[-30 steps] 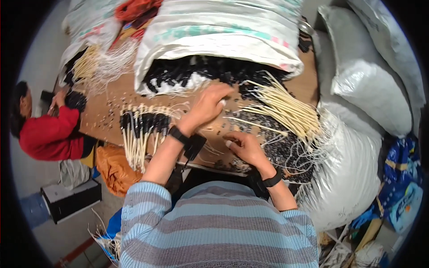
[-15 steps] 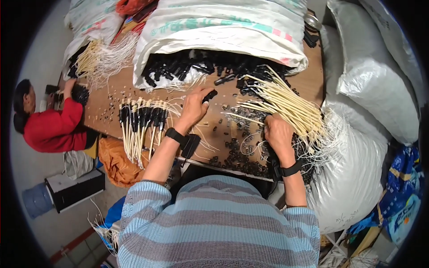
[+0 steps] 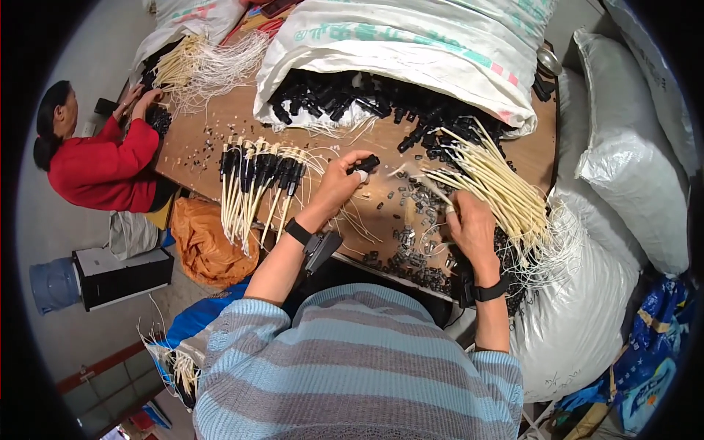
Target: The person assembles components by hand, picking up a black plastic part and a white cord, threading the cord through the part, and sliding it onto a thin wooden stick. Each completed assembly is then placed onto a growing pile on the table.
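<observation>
My left hand [image 3: 339,183] is closed around a black plastic housing [image 3: 364,164], held just above the middle of the table. To its right, my right hand [image 3: 472,226] pinches a cream sleeved wire [image 3: 438,190], blurred, its free end pointing up and left toward the housing. The two parts are apart. Beside my right hand lies a thick bundle of cream sleeved wires [image 3: 499,187] with loose white ends. Left of my left hand, a row of cream wires with black housings fitted [image 3: 264,165] rests along the table edge. Small dark clips [image 3: 411,246] are scattered between my forearms.
A white woven sack [image 3: 403,44] spills black housings [image 3: 323,99] at the back of the brown table [image 3: 213,121]. Full pale sacks [image 3: 631,161] crowd the right side. On the left, a person in a red top [image 3: 103,169] works near another wire bundle [image 3: 220,66].
The whole view has shifted, so the table sits further right. The wire in my right hand now tilts up toward my left hand. The housing in my left hand points more to the right.
</observation>
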The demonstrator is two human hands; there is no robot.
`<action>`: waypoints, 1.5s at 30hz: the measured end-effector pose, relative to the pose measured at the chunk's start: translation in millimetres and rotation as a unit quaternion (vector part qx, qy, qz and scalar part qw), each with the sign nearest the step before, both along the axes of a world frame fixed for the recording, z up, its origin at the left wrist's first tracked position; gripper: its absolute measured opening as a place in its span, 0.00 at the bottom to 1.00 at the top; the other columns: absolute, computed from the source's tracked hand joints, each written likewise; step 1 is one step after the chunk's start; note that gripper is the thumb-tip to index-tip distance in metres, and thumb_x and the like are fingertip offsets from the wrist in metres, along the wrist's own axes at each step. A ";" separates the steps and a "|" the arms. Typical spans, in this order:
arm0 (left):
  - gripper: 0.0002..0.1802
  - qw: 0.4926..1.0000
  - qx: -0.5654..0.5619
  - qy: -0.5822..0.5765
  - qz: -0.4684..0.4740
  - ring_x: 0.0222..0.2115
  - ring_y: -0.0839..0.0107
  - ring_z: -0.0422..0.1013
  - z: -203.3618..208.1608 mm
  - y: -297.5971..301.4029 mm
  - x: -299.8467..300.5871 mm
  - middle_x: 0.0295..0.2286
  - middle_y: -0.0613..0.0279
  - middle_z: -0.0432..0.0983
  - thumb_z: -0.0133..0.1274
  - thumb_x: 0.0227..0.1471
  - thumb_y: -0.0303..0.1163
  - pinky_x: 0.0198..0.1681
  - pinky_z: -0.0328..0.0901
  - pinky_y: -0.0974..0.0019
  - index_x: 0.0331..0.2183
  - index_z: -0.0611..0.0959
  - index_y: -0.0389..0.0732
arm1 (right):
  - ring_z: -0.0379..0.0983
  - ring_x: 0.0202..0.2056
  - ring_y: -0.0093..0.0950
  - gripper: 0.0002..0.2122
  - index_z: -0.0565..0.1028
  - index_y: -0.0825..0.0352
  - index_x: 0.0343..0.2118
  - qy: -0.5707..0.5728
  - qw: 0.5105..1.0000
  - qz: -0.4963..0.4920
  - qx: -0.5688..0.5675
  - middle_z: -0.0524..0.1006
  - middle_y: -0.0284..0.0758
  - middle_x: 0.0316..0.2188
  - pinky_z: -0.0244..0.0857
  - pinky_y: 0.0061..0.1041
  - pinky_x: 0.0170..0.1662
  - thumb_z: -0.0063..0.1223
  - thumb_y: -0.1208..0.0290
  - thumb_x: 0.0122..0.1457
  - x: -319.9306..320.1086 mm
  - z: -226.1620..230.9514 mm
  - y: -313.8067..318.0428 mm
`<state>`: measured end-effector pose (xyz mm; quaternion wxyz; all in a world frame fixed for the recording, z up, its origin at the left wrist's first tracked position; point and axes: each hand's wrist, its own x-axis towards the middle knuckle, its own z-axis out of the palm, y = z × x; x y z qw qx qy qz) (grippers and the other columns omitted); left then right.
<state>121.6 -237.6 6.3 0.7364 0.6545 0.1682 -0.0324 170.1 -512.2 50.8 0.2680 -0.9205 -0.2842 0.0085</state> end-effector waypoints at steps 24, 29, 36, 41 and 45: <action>0.24 0.737 0.525 -0.350 -0.244 0.20 0.66 0.71 64.1 -72.4 -19.6 0.25 0.65 0.75 0.54 0.37 0.23 0.17 0.61 0.66 0.42 0.79 0.52 | 0.74 0.26 0.20 0.16 0.75 0.65 0.46 0.266 0.935 -0.001 0.233 0.79 0.39 0.37 0.66 0.18 0.29 0.51 0.79 0.53 -38.9 15.3 0.2; 0.11 0.850 0.484 -0.176 -0.113 0.21 0.62 0.70 17.6 -22.5 -18.5 0.21 0.60 0.73 0.55 0.44 0.26 0.22 0.63 0.65 0.34 0.78 0.45 | 0.52 0.12 0.10 0.06 0.69 0.63 0.31 0.397 0.547 0.068 0.734 0.77 0.37 0.35 0.48 0.08 0.13 0.47 0.67 0.63 -36.3 3.5 -51.4; 0.09 0.994 0.068 -0.022 -0.085 0.21 0.80 0.68 15.2 -73.7 -19.6 0.25 0.68 0.77 0.52 0.50 0.25 0.25 0.64 0.74 0.35 0.81 0.33 | 0.73 0.23 0.33 0.11 0.76 0.63 0.38 0.105 0.992 0.044 0.050 0.75 0.38 0.21 0.66 0.29 0.27 0.59 0.70 0.51 -53.6 -2.4 25.4; 0.12 0.947 0.297 -0.064 -0.102 0.23 0.80 0.67 25.7 -57.4 -24.7 0.22 0.65 0.74 0.58 0.39 0.25 0.28 0.63 0.74 0.32 0.81 0.35 | 0.73 0.22 0.39 0.09 0.77 0.64 0.35 0.138 0.984 -0.003 0.111 0.75 0.41 0.20 0.66 0.33 0.25 0.58 0.70 0.51 -54.1 -3.3 29.2; 0.15 0.856 0.453 -0.246 -0.029 0.28 0.53 0.71 14.7 -59.9 -28.4 0.23 0.54 0.74 0.48 0.38 0.19 0.31 0.66 0.58 0.32 0.81 0.39 | 0.74 0.20 0.38 0.06 0.79 0.64 0.32 0.005 0.997 0.001 0.076 0.75 0.42 0.18 0.66 0.30 0.23 0.55 0.73 0.51 -49.1 -3.7 35.7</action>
